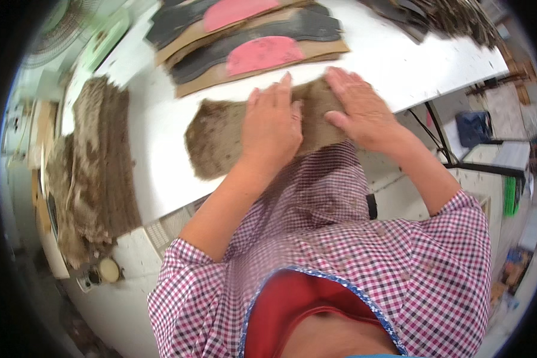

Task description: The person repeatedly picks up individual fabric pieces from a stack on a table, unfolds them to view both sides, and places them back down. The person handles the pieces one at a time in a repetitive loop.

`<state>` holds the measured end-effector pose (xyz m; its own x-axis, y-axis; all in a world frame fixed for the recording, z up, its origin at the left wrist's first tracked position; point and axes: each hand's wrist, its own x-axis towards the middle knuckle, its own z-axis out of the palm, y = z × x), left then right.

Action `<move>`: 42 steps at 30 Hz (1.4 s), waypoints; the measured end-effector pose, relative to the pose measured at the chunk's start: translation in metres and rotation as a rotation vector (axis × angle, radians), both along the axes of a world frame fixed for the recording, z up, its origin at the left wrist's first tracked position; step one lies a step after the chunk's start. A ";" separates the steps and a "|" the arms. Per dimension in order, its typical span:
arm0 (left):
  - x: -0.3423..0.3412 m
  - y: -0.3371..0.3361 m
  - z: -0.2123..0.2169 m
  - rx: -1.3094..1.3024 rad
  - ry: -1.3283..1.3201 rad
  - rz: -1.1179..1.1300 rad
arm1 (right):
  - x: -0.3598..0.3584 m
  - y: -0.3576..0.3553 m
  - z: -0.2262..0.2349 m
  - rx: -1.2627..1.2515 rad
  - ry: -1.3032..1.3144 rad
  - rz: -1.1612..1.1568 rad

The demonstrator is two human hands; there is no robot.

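Observation:
A brown fuzzy piece of material point(218, 134), shaped roughly like an insole, lies flat on the white table point(155, 179) near its front edge. My left hand point(271, 128) presses flat on its middle with fingers together. My right hand point(361, 110) lies flat on its right end, fingers stretched out. Neither hand grips anything; both palms rest on the piece.
Behind it lie stacked dark and tan sole-shaped sheets point(262, 51) with pink pieces point(259, 53) on top. A pile of brown fuzzy pieces point(95, 161) sits at the left. More dark pieces point(453, 21) lie at the far right. Table legs point(438, 134) and boxes stand to the right.

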<state>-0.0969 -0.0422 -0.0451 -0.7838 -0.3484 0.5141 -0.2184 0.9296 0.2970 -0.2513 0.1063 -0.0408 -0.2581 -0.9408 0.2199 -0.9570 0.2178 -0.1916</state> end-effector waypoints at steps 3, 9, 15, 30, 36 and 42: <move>0.010 -0.005 -0.002 0.049 0.012 -0.055 | -0.014 -0.003 -0.002 0.035 0.001 -0.058; 0.006 -0.031 0.008 0.215 -0.212 0.080 | -0.026 -0.006 -0.022 -0.073 -0.461 -0.202; 0.105 -0.153 0.114 0.005 -0.471 0.613 | -0.036 0.002 -0.018 -0.053 -0.423 -0.312; 0.232 -0.284 0.110 0.307 -0.440 1.215 | -0.041 -0.002 -0.033 -0.050 -0.108 -0.194; 0.218 -0.184 0.108 -0.185 -0.730 1.047 | -0.037 -0.003 -0.031 -0.026 -0.103 -0.199; 0.254 -0.184 0.082 0.016 -0.803 1.139 | -0.031 -0.004 -0.027 -0.029 -0.090 -0.185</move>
<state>0.1568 -0.2262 0.0372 -0.1434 -0.9882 0.0545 -0.9576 0.1247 -0.2597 -0.2823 0.1026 -0.0675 -0.4455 -0.8691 0.2149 -0.8801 0.3810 -0.2833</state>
